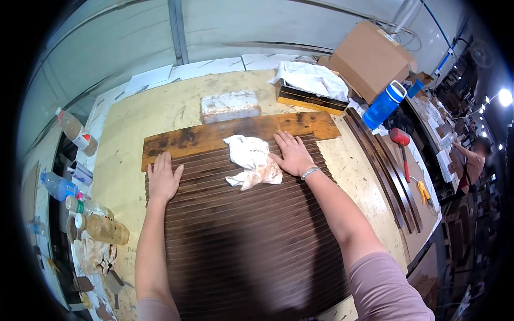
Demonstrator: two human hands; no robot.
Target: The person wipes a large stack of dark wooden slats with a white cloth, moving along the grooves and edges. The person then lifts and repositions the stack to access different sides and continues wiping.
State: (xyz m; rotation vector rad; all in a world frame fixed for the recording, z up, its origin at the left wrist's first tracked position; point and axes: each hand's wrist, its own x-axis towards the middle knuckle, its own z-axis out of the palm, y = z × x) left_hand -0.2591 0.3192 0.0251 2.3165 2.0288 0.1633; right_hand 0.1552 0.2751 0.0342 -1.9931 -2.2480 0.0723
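A dark brown ribbed wooden panel [214, 224] lies on the table in front of me, its ridges running left to right. Along its far edge is a lighter, mottled brown board [203, 138]. My left hand [164, 179] rests flat at the panel's far left corner, fingertips by the board. At the far right, my right hand [293, 156] lies flat with fingers spread, its thumb at the edge of a stained white cloth [250, 160]. The crumpled cloth sits on the panel between both hands. Neither hand grips anything.
Behind the board stand a wrapped white block [230, 106] and a black-yellow box [310, 99]. Dark strips [383, 166], a red mallet [400, 137] and a blue jug [384, 105] are on the right. Several bottles [104, 229] line the left. A person [472, 163] works far right.
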